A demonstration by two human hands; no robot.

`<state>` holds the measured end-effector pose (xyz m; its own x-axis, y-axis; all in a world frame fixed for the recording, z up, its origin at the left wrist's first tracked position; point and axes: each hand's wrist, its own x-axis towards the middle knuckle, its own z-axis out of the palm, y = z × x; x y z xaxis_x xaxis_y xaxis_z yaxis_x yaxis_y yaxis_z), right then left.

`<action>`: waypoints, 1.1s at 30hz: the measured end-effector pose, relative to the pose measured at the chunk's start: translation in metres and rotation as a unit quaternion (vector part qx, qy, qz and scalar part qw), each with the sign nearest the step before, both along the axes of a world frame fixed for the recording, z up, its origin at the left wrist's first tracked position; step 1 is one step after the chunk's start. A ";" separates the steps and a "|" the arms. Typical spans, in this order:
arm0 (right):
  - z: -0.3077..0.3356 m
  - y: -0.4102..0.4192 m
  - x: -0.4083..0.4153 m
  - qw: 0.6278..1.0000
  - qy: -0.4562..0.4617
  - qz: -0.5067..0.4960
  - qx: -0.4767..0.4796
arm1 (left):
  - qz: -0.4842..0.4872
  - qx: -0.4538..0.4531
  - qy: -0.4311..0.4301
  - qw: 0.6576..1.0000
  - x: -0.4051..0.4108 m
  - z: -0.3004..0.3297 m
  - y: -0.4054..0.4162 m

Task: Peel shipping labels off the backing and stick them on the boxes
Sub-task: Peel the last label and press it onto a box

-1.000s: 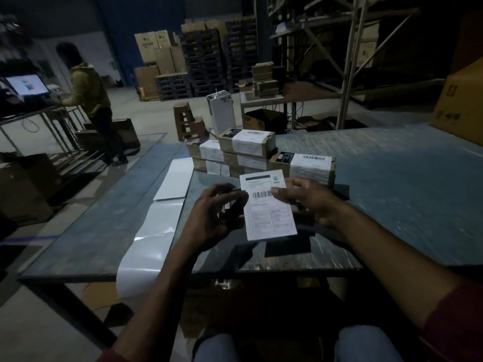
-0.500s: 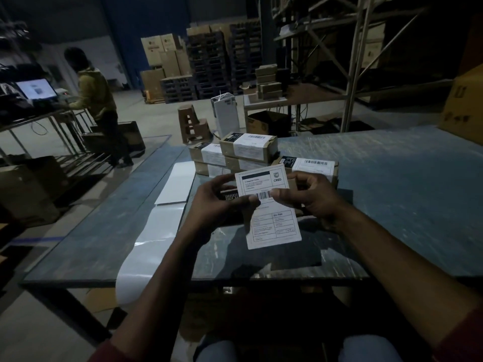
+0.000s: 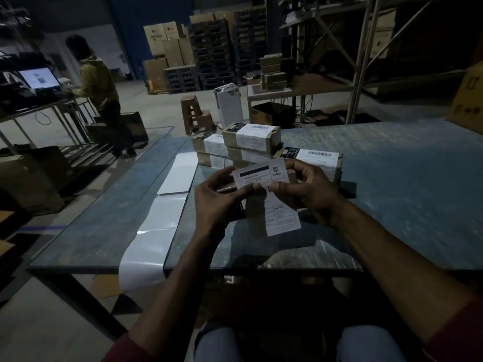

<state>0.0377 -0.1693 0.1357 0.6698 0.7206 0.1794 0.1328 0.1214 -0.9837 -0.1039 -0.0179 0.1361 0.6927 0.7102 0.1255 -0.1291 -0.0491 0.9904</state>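
Both forearms reach forward from the bottom corners and converge over the middle, bare below dark red sleeves. The left hand (image 3: pixel 219 197) is turned palm inward, its fingers (image 3: pixel 222 176) curled and its thumb lying forward, pinching what it holds. The right hand (image 3: pixel 311 189) meets it from the other side, knuckles up, fingers bent over the far edge, thumb pressing inward toward the left thumb.
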 end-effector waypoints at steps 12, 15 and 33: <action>-0.009 0.020 -0.007 0.990 0.084 -0.044 0.106 | 0.037 -0.051 -0.020 0.998 -0.002 0.007 -0.005; -0.013 0.025 -0.007 0.987 0.082 -0.062 0.122 | 0.030 -0.083 0.033 0.996 -0.002 0.008 -0.009; -0.018 0.031 -0.018 0.986 0.007 -0.118 0.116 | 0.052 -0.178 0.009 0.983 -0.004 0.010 -0.003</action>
